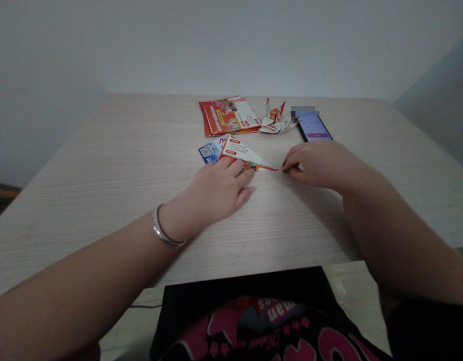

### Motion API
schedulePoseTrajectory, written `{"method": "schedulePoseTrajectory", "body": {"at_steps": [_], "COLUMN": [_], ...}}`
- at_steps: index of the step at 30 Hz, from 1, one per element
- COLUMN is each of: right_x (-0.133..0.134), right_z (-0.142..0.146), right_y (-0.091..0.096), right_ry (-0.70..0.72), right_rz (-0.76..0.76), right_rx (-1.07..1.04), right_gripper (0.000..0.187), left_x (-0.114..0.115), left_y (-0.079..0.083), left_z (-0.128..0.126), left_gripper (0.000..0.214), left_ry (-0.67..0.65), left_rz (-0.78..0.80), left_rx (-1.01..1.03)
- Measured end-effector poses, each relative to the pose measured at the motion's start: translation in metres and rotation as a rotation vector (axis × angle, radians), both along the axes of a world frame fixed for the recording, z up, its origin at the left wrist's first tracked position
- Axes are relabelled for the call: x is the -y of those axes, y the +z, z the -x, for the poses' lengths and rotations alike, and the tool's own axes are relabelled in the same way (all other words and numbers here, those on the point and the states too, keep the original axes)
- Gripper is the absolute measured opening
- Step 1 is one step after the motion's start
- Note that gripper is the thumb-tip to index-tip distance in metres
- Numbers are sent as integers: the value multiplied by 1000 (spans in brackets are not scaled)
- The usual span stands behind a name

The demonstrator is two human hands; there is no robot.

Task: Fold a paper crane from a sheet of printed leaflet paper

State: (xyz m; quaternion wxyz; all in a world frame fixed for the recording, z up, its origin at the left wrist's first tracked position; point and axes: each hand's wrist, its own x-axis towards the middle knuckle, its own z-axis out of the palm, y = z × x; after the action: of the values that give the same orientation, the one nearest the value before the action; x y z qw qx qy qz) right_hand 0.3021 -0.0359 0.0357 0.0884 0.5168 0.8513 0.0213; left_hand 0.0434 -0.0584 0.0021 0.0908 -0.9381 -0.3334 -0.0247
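A printed paper sheet [241, 149], folded to a long point on its right, lies flat on the table. My left hand [224, 188] rests on its lower edge with the fingers stretched out. Beyond the paper's sharp tip, my right hand [310, 163] has its thumb and fingertips pressed together by the tabletop. Whether anything is between those fingertips is hidden. Under the paper's left side, a blue part with a QR code [206, 151] sticks out; I cannot tell if it belongs to the same sheet.
Behind the folded paper lies a stack of red and white leaflets [220, 118]. Folded paper figures [274, 120] stand to its right. A phone with a lit screen [313, 125] lies behind my right hand. The pale wooden table [103, 165] meets a wall at the back.
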Motion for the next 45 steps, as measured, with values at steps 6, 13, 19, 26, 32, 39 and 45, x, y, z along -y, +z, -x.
{"method": "schedulePoseTrajectory", "body": {"at_steps": [6, 13, 19, 26, 32, 39, 45], "right_x": [-5, -1, -2, 1, 2, 2, 0], "right_z": [12, 33, 31, 28, 24, 18, 18], "right_y": [-20, -34, -34, -31, -28, -29, -29], "right_ry": [276, 299, 273, 264, 273, 288, 247], "right_rz": [-63, -72, -69, -57, -44, -46, -79], "right_rx": [-333, -318, -344, -356, -368, -386, -397], "right_gripper": [36, 34, 32, 33, 33, 32, 29], "left_x": [1, -7, -8, -3, -5, -14, -8], "left_y": [0, -15, -4, 15, 21, 21, 26], "left_z": [0, 5, 2, 2, 5, 16, 8], "left_gripper": [50, 57, 51, 55, 56, 50, 34], "left_ry": [25, 10, 62, 188, 332, 399, 476], "left_rz": [9, -47, -11, 4, 9, -84, -94], "left_rx": [-22, 37, 33, -98, -146, -200, 47]}}
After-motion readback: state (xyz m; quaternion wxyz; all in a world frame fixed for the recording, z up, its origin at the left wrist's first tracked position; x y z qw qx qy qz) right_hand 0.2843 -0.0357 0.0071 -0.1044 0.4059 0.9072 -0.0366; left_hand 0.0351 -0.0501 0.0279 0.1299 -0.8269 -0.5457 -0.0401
